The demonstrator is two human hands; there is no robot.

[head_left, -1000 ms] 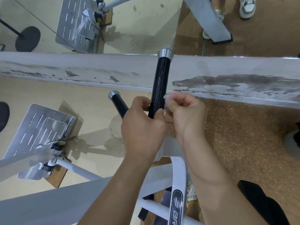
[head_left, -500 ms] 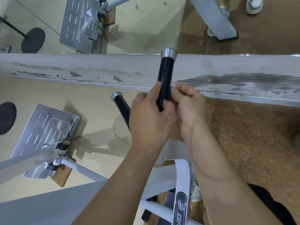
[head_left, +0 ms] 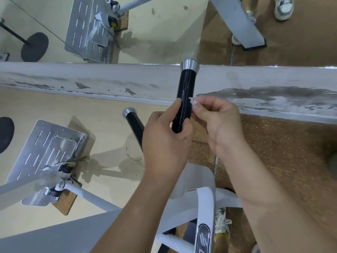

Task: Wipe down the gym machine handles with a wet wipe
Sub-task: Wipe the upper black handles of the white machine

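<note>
Mirrored gym floor [head_left: 273, 161]; left hand [head_left: 164, 143] clamped round black handle [head_left: 186, 92], right hand [head_left: 220, 125] pinching wipe [head_left: 193, 102] just beside it.

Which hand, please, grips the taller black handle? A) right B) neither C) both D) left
D: the left hand curls round the black handle, while the right hand only pinches a small white wipe at its side.
</note>
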